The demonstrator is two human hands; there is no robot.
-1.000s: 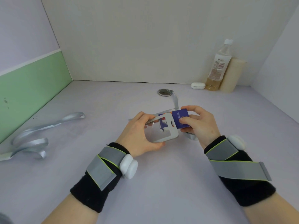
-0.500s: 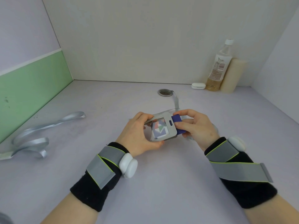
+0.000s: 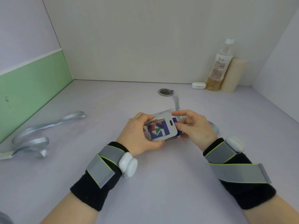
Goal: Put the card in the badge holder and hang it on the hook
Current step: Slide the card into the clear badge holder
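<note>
- We are holding the blue printed plastic card (image 3: 157,131) mostly inside the pale grey rigid badge holder (image 3: 172,129), between our two hands, with a blue end sticking out toward the right hand.
- Our left hand (image 3: 137,135) is gripping the holder, fingers curling over its far edge. Our right hand (image 3: 196,126) is pinching the card's exposed end.
- We are risking a jam: a skewed card could be catching a corner on the frame, and harder pushing could be bending it or slipping the holder from the left grip.
- The grey lanyard strap (image 3: 176,101) trailing beyond the right hand could be snagging once we lift.
- Our left fingers are hiding the holder's far corner, and we are not making out any hook.
</note>
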